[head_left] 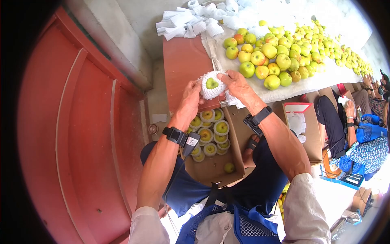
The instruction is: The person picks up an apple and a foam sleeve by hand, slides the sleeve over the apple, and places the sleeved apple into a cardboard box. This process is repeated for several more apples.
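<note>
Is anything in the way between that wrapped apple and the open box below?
Nothing visible stands between the netted apple and the near end of the cardboard box; the red table seems to cover the far end.

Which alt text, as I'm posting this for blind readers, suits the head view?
A person's left hand and right hand hold a green apple in a white foam net, near an open cardboard box containing more netted apples. Many loose apples lie on a white cloth, ahead and to the right.
</note>
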{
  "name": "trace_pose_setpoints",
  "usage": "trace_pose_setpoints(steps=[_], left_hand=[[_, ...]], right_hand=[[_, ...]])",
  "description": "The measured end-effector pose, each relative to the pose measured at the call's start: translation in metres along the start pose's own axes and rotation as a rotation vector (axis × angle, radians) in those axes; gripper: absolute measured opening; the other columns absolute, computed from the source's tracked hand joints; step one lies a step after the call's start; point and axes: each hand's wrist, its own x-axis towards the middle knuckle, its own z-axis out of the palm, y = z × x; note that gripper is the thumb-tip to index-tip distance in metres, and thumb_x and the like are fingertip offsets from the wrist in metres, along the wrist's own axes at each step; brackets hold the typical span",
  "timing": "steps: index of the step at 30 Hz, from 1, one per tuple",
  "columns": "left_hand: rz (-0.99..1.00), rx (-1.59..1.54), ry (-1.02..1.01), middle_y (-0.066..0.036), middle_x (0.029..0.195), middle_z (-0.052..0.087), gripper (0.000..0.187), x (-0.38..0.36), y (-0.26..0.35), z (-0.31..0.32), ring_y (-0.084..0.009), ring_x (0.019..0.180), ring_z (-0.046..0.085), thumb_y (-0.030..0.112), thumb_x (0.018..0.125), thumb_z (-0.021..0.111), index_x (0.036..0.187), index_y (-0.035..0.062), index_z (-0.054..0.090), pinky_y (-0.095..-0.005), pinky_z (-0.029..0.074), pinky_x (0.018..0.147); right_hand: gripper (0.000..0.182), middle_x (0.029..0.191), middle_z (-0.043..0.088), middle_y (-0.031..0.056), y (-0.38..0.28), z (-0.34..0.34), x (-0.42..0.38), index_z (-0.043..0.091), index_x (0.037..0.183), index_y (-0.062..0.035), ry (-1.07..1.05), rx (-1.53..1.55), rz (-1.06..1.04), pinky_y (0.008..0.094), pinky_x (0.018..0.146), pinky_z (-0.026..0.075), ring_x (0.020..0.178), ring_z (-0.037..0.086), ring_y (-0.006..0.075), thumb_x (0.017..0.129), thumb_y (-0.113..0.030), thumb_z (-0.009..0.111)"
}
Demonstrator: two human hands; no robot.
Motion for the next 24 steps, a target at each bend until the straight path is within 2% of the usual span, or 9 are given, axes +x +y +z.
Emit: trace_pose_setpoints(steps=[2,4,5,7,10,16,24], left_hand=[[-0.004,-0.058,-0.025,0.001,0.099,0.058,0.026,0.001,0.002,-0.001,-0.0071,0.079,0.05,0.031,0.111,0.048,0.118,0.0066,0.055,-0.024,0.039,0.058],[0.006,-0.096,-0.028,0.0,0.097,0.056,0.028,0.001,0.003,-0.001,-0.0068,0.077,0.049,0.031,0.11,0.05,0.117,0.0039,0.055,-0.0231,0.038,0.057],[0.016,-0.135,-0.031,0.0,0.095,0.054,0.031,0.001,0.003,-0.001,-0.0065,0.076,0.048,0.032,0.109,0.052,0.115,0.0011,0.055,-0.0222,0.036,0.055],[0.027,-0.145,-0.034,0.0,0.094,0.054,0.031,0.0,0.004,-0.002,-0.0064,0.075,0.048,0.031,0.109,0.052,0.115,0.0008,0.055,-0.0224,0.036,0.055],[0.044,-0.169,-0.036,0.0,0.092,0.053,0.03,0.0,0.004,-0.002,-0.0062,0.075,0.047,0.03,0.109,0.052,0.114,0.0004,0.056,-0.0229,0.036,0.055],[0.071,-0.229,-0.06,0.0,0.09,0.054,0.03,-0.001,0.005,0.0,-0.0064,0.073,0.047,0.03,0.109,0.051,0.111,0.0004,0.057,-0.0233,0.035,0.054],[0.084,-0.146,-0.019,-0.002,0.089,0.057,0.03,-0.009,0.015,0.006,-0.0057,0.072,0.048,0.031,0.11,0.048,0.108,0.0022,0.057,-0.0231,0.036,0.053]], right_hand=[[0.042,0.089,0.071,0.0142,-0.005,0.0,-0.004,0.061,0.107,0.0083,0.007,0.045,-0.013,0.0294,0.054,0.052,0.062,0.069,0.0183,0.103,-0.033,0.061],[0.036,0.08,0.068,0.0055,-0.011,0.0,-0.007,0.065,0.105,0.0004,0.003,0.156,-0.014,0.0204,0.048,0.036,0.061,0.063,0.0079,0.103,-0.036,0.063],[0.036,0.08,0.068,0.0055,-0.008,-0.002,-0.006,0.065,0.105,0.0004,0.001,0.155,-0.015,0.0204,0.048,0.036,0.061,0.063,0.0079,0.103,-0.036,0.063],[0.037,0.089,0.071,0.0113,-0.001,-0.006,-0.002,0.063,0.107,0.0054,-0.05,0.205,0.012,0.0229,0.049,0.042,0.068,0.068,0.0121,0.104,-0.032,0.061],[0.035,0.088,0.07,0.0104,0.001,-0.005,-0.001,0.064,0.106,0.0046,-0.057,0.315,0.027,0.0221,0.048,0.038,0.065,0.064,0.0101,0.103,-0.03,0.062],[0.038,0.087,0.069,0.0094,0.004,-0.007,0.0,0.064,0.107,0.0055,-0.125,0.543,-0.002,0.0218,0.048,0.037,0.063,0.061,0.0114,0.106,-0.032,0.061],[0.039,0.088,0.068,0.0088,-0.004,-0.001,-0.005,0.064,0.109,0.0048,-0.097,0.565,0.027,0.023,0.051,0.039,0.067,0.061,0.0128,0.105,-0.034,0.062]])
